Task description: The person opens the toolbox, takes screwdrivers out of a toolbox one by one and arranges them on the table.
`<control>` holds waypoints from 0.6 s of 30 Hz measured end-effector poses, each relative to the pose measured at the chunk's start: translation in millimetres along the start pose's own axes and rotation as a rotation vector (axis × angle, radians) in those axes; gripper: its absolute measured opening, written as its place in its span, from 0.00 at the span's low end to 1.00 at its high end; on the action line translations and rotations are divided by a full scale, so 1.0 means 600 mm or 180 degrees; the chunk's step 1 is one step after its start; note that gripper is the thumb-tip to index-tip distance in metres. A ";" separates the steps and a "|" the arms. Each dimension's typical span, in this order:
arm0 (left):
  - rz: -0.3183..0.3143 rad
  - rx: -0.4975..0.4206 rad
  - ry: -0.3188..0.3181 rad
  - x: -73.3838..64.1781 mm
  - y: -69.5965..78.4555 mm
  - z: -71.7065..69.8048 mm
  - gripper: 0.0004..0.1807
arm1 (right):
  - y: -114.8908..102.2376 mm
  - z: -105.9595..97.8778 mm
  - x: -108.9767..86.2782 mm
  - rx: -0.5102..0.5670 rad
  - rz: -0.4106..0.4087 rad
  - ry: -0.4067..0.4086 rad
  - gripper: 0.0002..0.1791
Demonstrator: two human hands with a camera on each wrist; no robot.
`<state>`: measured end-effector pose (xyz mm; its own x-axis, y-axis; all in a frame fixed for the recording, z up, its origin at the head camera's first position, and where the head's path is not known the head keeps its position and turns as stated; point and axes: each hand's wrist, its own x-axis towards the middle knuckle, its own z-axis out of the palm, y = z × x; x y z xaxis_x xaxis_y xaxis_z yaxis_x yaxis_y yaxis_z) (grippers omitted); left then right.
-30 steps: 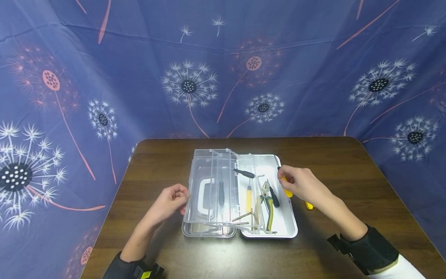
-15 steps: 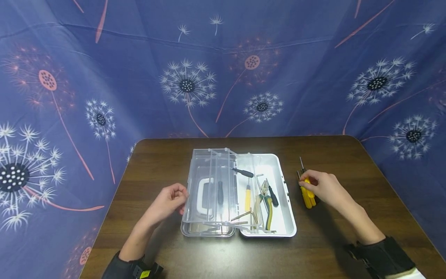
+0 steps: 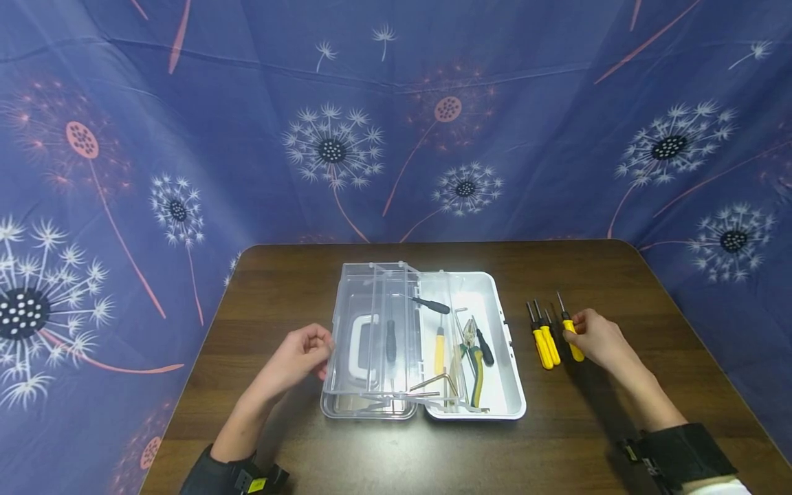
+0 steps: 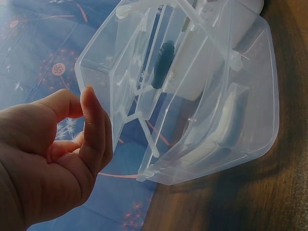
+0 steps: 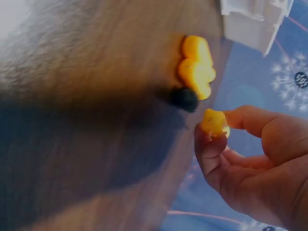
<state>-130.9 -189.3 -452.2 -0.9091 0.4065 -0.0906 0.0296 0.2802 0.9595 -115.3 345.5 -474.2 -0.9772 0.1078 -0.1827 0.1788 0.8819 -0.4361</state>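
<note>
In the head view my right hand point(image 3: 599, 337) pinches a yellow-handled screwdriver point(image 3: 574, 344) at the right of the table, its shaft pointing away from me. The right wrist view shows the handle's end point(image 5: 214, 122) between thumb and fingers. Just left of it lie two more yellow screwdrivers point(image 3: 542, 349) and a dark-handled one point(image 5: 184, 98). My left hand point(image 3: 302, 354) is at the left side of the toolbox's raised clear tray point(image 3: 365, 292). Its fingers are loosely curled beside the clear plastic point(image 4: 94, 82), without a visible grip; contact is hard to tell.
The white toolbox base point(image 3: 510, 385) contains pliers point(image 3: 478, 378), a black-handled screwdriver point(image 3: 485, 349), a pale yellow-handled tool point(image 3: 440, 350) and hex keys point(image 3: 447, 378). Another dark-handled tool point(image 3: 433, 306) lies towards its back. A patterned cloth point(image 3: 396, 137) hangs behind the wooden table point(image 3: 297, 275).
My right hand has carried the yellow screwdriver out of the white base, rightwards past the others, down to the table on their right. The left hand has stayed beside the clear tray.
</note>
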 end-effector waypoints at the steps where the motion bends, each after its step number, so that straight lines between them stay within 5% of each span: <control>1: 0.0000 0.0008 0.0000 0.000 0.000 0.000 0.07 | 0.006 0.003 0.002 -0.0013 0.0009 -0.0010 0.23; 12: -0.0080 0.0049 0.0064 0.001 -0.004 0.002 0.06 | 0.035 0.021 0.024 0.0032 0.0140 -0.0133 0.23; 18: -0.0042 0.0027 0.0041 0.001 -0.003 0.001 0.07 | 0.030 0.027 0.026 0.0086 0.0133 0.0011 0.19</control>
<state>-131.3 -189.0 -454.1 -0.9148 0.3914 -0.0999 0.0209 0.2929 0.9559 -125.2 355.9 -499.3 -0.9692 0.1460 -0.1983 0.2226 0.8639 -0.4518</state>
